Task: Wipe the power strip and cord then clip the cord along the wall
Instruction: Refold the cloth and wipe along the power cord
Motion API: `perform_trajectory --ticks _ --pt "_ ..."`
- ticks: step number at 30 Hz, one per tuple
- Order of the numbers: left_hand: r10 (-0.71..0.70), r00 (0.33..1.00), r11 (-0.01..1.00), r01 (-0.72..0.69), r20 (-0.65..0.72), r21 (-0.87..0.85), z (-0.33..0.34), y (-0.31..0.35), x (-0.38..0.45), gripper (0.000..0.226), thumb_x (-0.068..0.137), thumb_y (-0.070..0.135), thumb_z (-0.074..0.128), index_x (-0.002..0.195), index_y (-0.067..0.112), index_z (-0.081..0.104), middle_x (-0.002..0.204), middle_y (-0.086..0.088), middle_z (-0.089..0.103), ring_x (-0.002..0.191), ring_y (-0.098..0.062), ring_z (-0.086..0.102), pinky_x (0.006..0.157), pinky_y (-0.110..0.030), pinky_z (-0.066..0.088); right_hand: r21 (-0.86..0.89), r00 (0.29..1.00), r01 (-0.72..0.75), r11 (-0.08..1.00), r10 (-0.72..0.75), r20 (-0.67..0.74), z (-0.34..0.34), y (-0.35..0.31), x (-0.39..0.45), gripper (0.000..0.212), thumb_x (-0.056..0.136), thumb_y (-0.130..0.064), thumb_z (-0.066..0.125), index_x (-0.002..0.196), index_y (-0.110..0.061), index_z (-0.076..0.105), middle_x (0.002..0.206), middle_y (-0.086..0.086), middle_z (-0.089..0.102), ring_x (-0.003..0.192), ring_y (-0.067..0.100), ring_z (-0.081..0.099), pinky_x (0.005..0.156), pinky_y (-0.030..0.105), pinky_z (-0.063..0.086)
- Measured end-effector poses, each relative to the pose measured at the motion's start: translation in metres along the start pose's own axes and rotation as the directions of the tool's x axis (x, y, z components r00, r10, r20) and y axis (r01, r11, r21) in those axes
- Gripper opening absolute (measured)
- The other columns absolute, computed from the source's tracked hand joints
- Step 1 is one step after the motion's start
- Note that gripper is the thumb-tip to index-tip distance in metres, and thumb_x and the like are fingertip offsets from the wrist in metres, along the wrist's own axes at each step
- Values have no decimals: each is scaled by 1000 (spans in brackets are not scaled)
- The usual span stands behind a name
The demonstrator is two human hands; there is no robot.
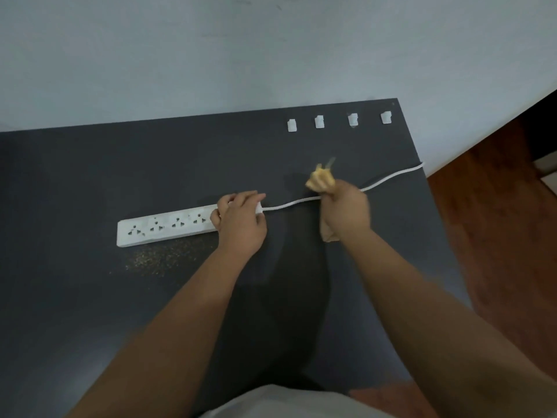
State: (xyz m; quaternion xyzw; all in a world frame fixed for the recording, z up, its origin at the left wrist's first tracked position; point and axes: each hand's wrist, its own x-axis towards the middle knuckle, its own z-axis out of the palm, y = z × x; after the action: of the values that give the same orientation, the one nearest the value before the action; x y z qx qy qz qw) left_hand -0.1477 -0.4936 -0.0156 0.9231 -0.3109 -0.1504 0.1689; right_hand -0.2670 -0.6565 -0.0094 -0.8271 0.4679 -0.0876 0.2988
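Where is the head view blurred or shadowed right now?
Head view: the yellow cloth in the right hand is motion-smeared; soft arm shadows fall on the dark table between the forearms; the power strip and four clips read fairly sharp.

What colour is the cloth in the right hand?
Yellowish-tan; the cloth sticks out of the right hand in the head view.
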Motion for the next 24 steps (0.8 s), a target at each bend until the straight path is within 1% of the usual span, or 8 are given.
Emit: perform_trajectory --ticks 2,4,10,13,16,18,21,24 --pt "79 997 996 -80 26 30 5 8 3 36 90 28 53 125 35 57 137 13 51 135 -22 25 102 -41 18 67 979 128 990 -136 150 26 -26 -11 19 85 -20 54 100 -16 66 95 12 70 89 33 64 70 34 50" --pt "136 989 986 -142 65 86 10 10 7 31 90 33 54 121 35 61 131 11 56 138 -23 26 104 -42 16 71 955 149 986 -162 247 39 -33 -13 16 87 -24 53 96 -15 63 90 11 66 85 32 63 66 32 45" --pt "149 989 985 -147 -14 94 9 2 18 17 92 34 59 102 41 71 106 17 65 127 -18 36 98 -37 12 -93 994 -60 994 67 83 -10 43 24 24 86 -33 54 93 -13 64 93 16 70 92 38 63 70 33 45" --pt "144 990 985 -144 0 94 10 4 19 17 92 34 59 100 43 71 104 19 64 124 -17 36 96 -38 13 -93 986 -169 981 167 -29 -46 81 38 22 86 -28 52 93 -12 65 91 17 68 90 39 62 68 31 41" --pt "127 992 985 -125 -8 116 12 6 19 17 91 33 58 100 42 70 103 18 64 122 -18 37 97 -41 17 -10 968 -239 971 237 -85 -58 91 44 21 84 -25 52 90 -9 64 85 15 67 86 35 63 68 32 45" --pt "144 989 978 -140 -15 156 14 11 20 17 90 38 56 102 40 68 105 16 64 122 -20 37 95 -42 19 50 974 -217 975 219 -59 -51 80 40 18 84 -24 55 88 -9 64 82 13 66 85 33 62 68 29 42" --pt "264 962 938 -274 71 214 22 39 26 30 89 50 50 115 39 60 114 14 60 120 -20 39 92 -40 19 95 989 -146 985 145 20 -30 55 26 16 84 -24 57 89 -11 65 83 14 67 86 32 62 66 28 40" --pt "358 924 900 -379 131 213 38 77 35 33 93 46 49 121 32 58 116 6 56 113 -22 48 91 -39 29 70 992 -65 995 57 111 -10 36 18 15 86 -28 59 84 -13 63 79 10 65 81 30 62 62 27 38"
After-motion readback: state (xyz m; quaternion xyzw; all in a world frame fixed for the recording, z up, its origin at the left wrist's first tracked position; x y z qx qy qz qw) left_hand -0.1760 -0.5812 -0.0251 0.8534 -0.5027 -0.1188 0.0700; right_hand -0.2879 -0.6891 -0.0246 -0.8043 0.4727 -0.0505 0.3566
